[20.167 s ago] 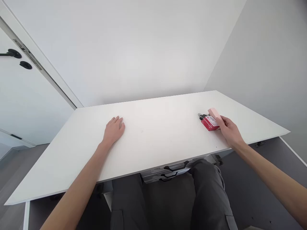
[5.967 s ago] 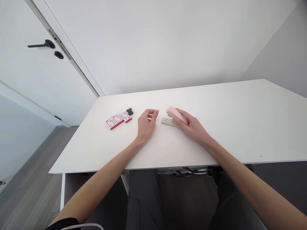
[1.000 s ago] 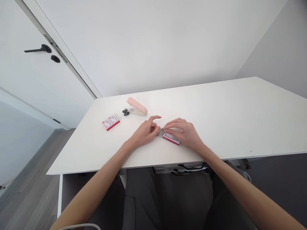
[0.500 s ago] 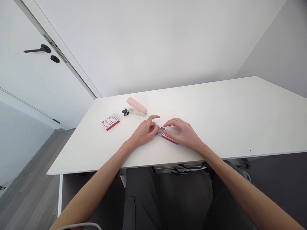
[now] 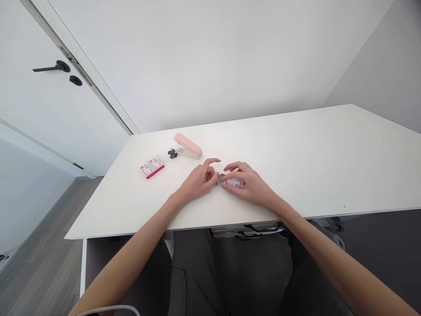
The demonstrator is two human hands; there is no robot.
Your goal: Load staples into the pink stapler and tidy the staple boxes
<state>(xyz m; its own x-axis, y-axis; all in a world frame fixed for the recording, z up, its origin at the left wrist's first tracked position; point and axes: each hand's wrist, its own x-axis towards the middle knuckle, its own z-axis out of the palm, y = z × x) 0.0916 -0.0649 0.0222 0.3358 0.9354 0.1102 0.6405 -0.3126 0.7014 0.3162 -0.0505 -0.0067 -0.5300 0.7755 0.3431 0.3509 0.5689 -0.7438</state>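
A small red and white staple box (image 5: 235, 183) lies near the front middle of the white table (image 5: 312, 153). My right hand (image 5: 251, 186) grips the box from the right, fingers curled round it. My left hand (image 5: 199, 181) pinches the grey inner tray end sticking out of the box's left side, index finger raised. Both wrists rest on the table.
A pink stapler (image 5: 187, 146) lies at the far left with a small black clip (image 5: 172, 153) beside it. Two more red staple boxes (image 5: 151, 167) lie side by side left of that. A white door with a black handle (image 5: 51, 68) stands at the left. Drawer handles (image 5: 259, 230) show under the table edge.
My right hand has turned the staple box so its white label faces up. My left hand has kept its pinch at the box's left end.
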